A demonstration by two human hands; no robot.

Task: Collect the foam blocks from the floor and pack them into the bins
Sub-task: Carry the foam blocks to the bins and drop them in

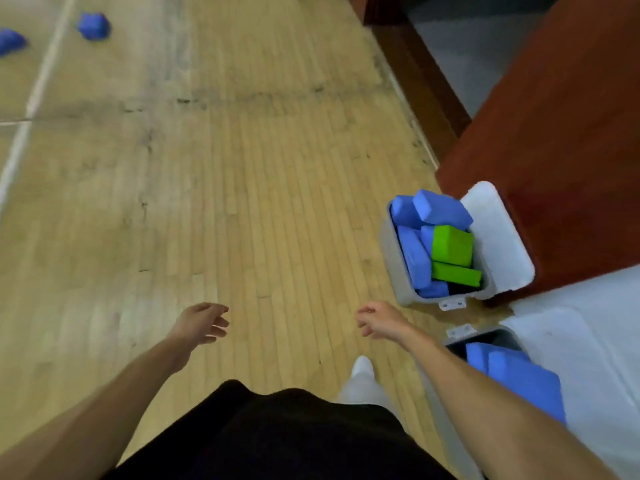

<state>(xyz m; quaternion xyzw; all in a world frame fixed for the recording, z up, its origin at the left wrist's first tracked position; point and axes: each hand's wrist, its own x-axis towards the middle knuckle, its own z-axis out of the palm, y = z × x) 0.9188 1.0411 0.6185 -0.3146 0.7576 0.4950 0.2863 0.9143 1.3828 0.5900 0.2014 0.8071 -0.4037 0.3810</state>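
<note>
Both arms reach forward over the floor (pixel 242 168); left hand (pixel 202 322) and right hand (pixel 379 320) hang loosely curled, empty, near two bins (pixel 393 258) of blocks (pixel 450 245).

Head-worn view, steeply down onto floor (pixel 242 168).

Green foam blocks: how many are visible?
2, both in the farther bin: upper green block by the lid, lower green block just nearer. More may lie buried.

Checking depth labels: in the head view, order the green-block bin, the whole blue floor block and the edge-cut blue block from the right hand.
1. Green-block bin: close, ahead-right of the right hand.
2. Whole blue floor block: far upper left.
3. Edge-cut blue block: farthest, left edge.
</note>
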